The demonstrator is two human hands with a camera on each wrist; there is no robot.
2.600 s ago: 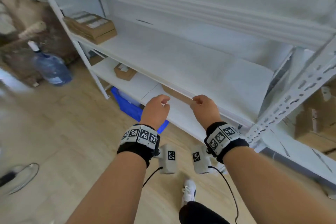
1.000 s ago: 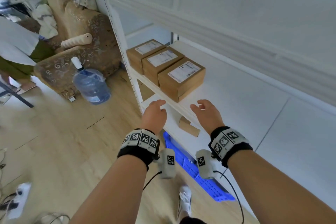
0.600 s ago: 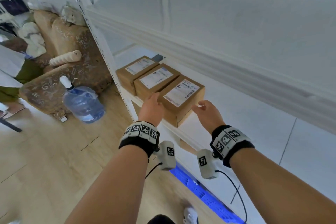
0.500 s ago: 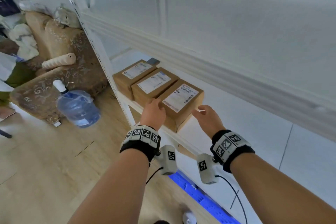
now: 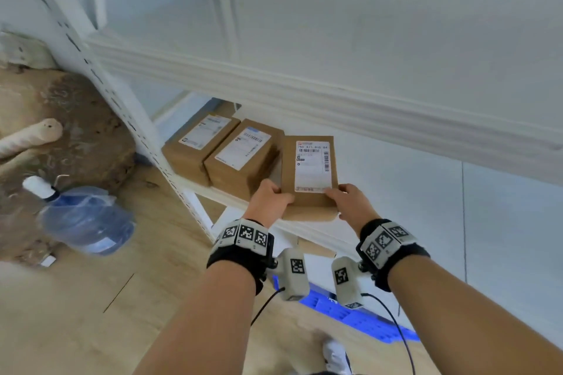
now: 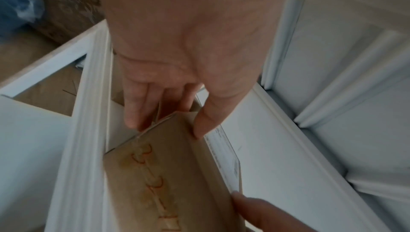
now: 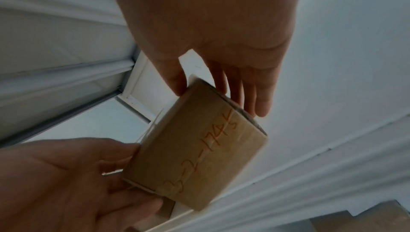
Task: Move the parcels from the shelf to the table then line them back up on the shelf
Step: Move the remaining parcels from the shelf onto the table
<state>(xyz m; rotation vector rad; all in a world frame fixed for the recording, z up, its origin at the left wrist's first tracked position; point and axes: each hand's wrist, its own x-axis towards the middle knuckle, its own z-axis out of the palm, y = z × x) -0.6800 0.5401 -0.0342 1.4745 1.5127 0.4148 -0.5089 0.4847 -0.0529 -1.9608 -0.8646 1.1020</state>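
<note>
Two hands on one parcel: the left hand [image 5: 269, 202] and the right hand [image 5: 350, 202] clamp the near end of the rightmost parcel [image 5: 309, 175] from opposite sides, just below the centre of the head view. Left thumb on the top face by the label's lower corner, fingers [image 6: 133, 113] curled against the side and under the near edge, as the left wrist view shows; right thumb on the top face at the label's lower right, fingers [image 7: 261, 100] running along the far side in the right wrist view. Both hands grip; neither is slack. The two-sided hold seems chosen to draw the box straight off the shelf [image 5: 411, 192] without skewing it into its neighbour. Parcel: brown carton, white shipping label [image 5: 312, 166] uppermost, orange handwritten figures [image 7: 199, 156] on the near end face; its near end overhangs the shelf's front edge, so it reads as partly withdrawn, first stage of the move to the table, which is out of view. Shelf contents: three cartons in all, at the shelf's left end, centre-left of the frame. The middle parcel [image 5: 243, 157] and the left parcel [image 5: 198, 146] lie flat, labels up, side by side and angled alike; the held one sits turned away from them. Rest of that shelf level, to the right: bare white board. Beneath, lower centre: a blue crate [image 5: 350, 310], contents not visible. Floor, lower left: a water bottle [image 5: 82, 219].
</note>
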